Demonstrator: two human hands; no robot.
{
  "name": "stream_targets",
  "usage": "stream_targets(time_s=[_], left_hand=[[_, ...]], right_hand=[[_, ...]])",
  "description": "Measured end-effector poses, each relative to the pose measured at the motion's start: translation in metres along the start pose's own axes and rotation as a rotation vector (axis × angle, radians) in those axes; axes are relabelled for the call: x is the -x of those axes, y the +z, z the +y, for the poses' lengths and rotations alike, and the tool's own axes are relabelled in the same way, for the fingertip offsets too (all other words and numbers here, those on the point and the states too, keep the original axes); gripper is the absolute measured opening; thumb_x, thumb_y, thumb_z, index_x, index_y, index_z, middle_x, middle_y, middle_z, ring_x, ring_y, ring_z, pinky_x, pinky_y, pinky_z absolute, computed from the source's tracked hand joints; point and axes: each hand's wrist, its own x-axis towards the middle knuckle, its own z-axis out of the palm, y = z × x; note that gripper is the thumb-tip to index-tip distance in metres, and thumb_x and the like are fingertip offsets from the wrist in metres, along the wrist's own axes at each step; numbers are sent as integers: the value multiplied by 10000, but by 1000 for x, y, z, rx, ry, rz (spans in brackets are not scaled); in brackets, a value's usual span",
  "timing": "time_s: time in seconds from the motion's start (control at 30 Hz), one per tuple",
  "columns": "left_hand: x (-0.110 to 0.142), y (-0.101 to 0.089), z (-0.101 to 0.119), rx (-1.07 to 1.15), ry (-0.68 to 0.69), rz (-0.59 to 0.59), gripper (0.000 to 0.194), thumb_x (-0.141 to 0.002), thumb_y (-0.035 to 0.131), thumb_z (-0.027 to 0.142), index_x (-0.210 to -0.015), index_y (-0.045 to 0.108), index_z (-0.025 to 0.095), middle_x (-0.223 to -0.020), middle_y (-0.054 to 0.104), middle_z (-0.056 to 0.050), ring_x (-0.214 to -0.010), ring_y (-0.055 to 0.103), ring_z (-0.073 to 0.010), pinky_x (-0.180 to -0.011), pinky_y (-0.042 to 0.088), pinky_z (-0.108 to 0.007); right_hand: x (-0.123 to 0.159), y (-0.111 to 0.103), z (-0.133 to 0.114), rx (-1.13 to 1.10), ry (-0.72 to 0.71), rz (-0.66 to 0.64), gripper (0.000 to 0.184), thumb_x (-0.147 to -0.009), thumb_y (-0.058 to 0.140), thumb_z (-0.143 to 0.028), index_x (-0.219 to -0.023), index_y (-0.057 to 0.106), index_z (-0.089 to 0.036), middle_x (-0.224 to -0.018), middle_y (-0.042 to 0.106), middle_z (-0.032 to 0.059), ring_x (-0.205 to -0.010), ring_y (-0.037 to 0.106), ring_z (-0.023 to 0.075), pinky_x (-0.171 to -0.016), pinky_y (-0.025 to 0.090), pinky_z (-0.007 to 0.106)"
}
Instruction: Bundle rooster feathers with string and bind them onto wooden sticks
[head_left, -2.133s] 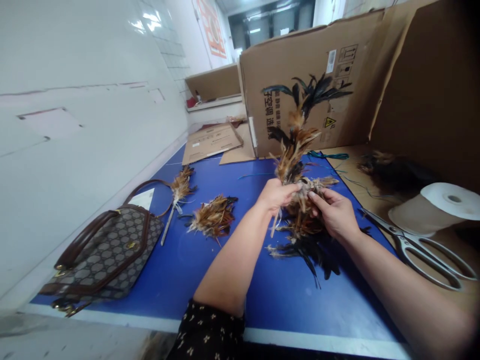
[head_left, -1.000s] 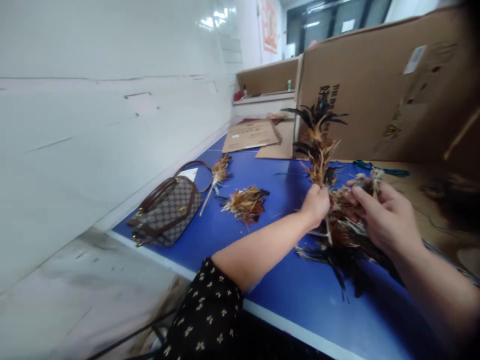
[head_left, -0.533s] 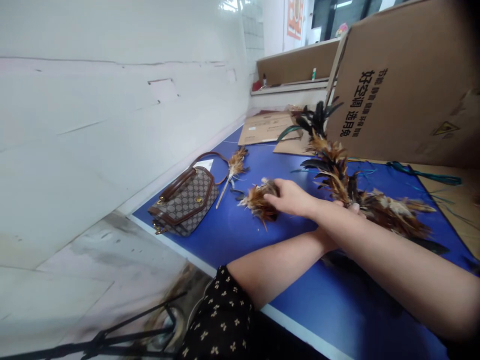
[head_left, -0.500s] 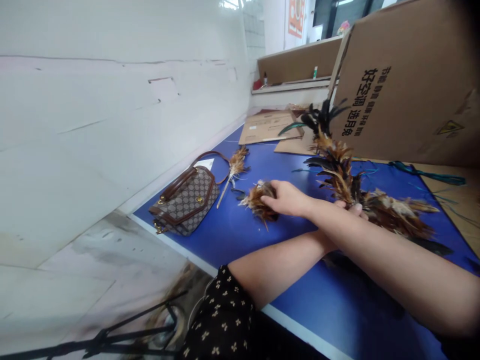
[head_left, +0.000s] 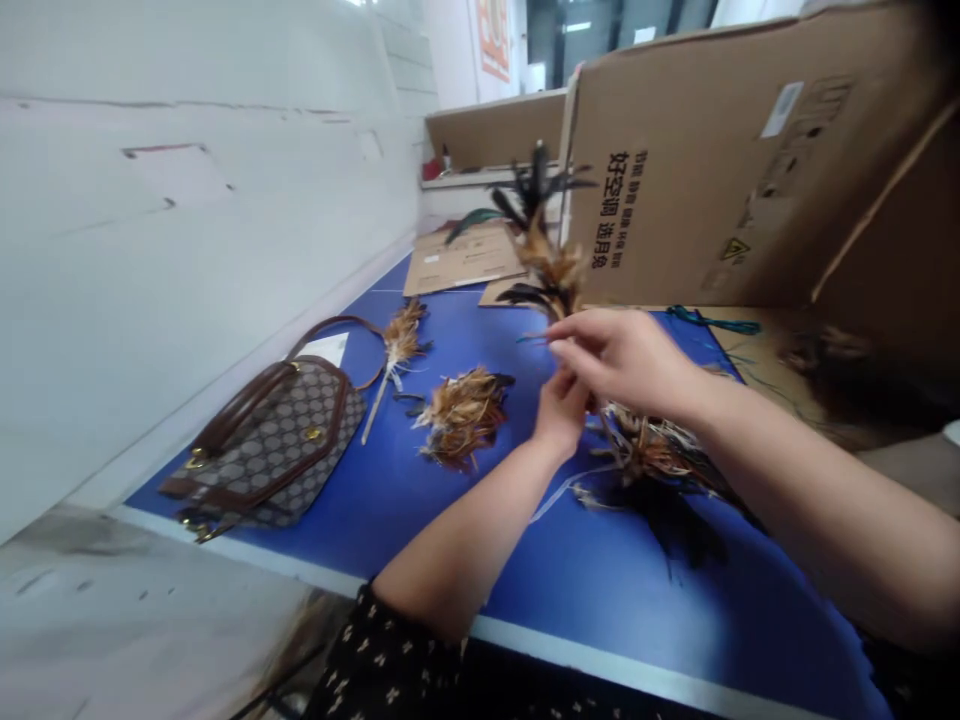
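Nearest my viewpoint, a black sleeve with a pale print (head_left: pixel 390 665) covers the upper part of the left arm over the white-edged blue tabletop (head_left: pixel 592 600). On the table ahead of me lies a loose heap of black and brown feathers (head_left: pixel 679 520). Beyond it, I see the left hand (head_left: pixel 564 415) closed around the lower end of a tall plume of brown and glossy black feathers (head_left: pixel 547 255), held up off the table, leaning slightly left. The right hand (head_left: pixel 637 355) reaches across just above, thumb and forefinger close together at the plume; I can't tell whether they pinch anything. To my left are a brown-trimmed patterned handbag (head_left: pixel 296 440), a bunch of tan-brown feathers (head_left: pixel 466 415) and, farther, a short feathered stick (head_left: pixel 403 335). Past the hands lie a coiled teal cord (head_left: pixel 720 322), an upright brown cardboard box (head_left: pixel 690 200) and flattened cardboard (head_left: pixel 457 260).
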Motion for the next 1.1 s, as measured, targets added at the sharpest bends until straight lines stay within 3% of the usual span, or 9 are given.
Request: stream_targets(time_s=[0.07, 0.17, 0.3, 0.43, 0.53, 0.67, 0.87, 0.93, 1.1], left_hand=[[0, -4, 6, 47, 120, -6, 316, -968, 680, 470, -959, 641, 157, -793, 660, 7, -664, 606, -103, -634, 511, -225], [9, 3, 12, 64, 257, -90, 382, -873, 770, 511, -842, 620, 161, -723, 656, 11, -615, 588, -97, -580, 454, -212], [32, 32, 13, -42, 267, -186, 348, -850, 792, 488, -869, 680, 158, -709, 656, 4, -616, 567, -98, -610, 461, -225], [52, 52, 17, -162, 319, -324, 301, -866, 781, 447, -947, 730, 161, -857, 718, -39, -790, 647, -146, -775, 531, -265], [58, 46, 21, -332, 363, -443, 259, -931, 707, 404, -1032, 762, 172, -999, 748, -80, -954, 678, -190, -911, 534, -310], [52, 18, 9, -667, 396, -343, 217, -965, 650, 341, -1014, 781, 176, -1033, 754, -109, -956, 679, -207, -877, 521, -320], [46, 0, -34, -1258, 291, -294, 303, -922, 690, 477, -882, 733, 179, -817, 680, -83, -774, 613, -226, -717, 469, -344], [46, 4, -46, -1337, 280, -274, 348, -884, 722, 532, -854, 702, 185, -809, 652, -76, -759, 596, -229, -701, 461, -349], [41, 8, -57, -1208, 320, -225, 182, -882, 698, 307, -749, 654, 190, -751, 595, -30, -720, 555, -173, -712, 446, -306]], right_hand=[[22, -27, 16, -42, 163, 146, 312, -957, 649, -449, -1018, 798, -182, -820, 768, 53, -706, 672, 192, -703, 547, 321], [50, -40, 37, -163, 271, 290, 413, -900, 716, -549, -1084, 763, -182, -964, 781, 89, -785, 685, 208, -725, 563, 331], [73, -26, 47, -321, 350, 163, 474, -872, 722, -608, -1086, 723, -186, -846, 739, 54, -669, 651, 186, -583, 526, 287], [86, -27, 42, -381, 388, 253, 397, -895, 680, -584, -935, 698, -189, -771, 696, 41, -654, 632, 186, -539, 500, 271], [99, -49, 35, -578, 407, 322, 401, -899, 689, -599, -999, 663, -211, -805, 713, 44, -632, 636, 172, -558, 529, 280], [127, -89, 28, -631, 437, 306, 425, -913, 710, -600, -1022, 644, -194, -775, 729, 68, -501, 608, 140, -511, 535, 286], [174, -114, 46, -495, 505, 386, 457, -959, 655, -595, -752, 658, -188, -618, 665, 76, -361, 485, 113, -309, 315, 238], [184, -113, 54, -478, 516, 440, 428, -943, 681, -594, -779, 659, -199, -608, 656, 56, -351, 453, 103, -299, 295, 235], [207, -113, 69, -480, 571, 522, 430, -920, 711, -596, -743, 636, -212, -586, 638, 49, -400, 500, 124, -374, 411, 258]])
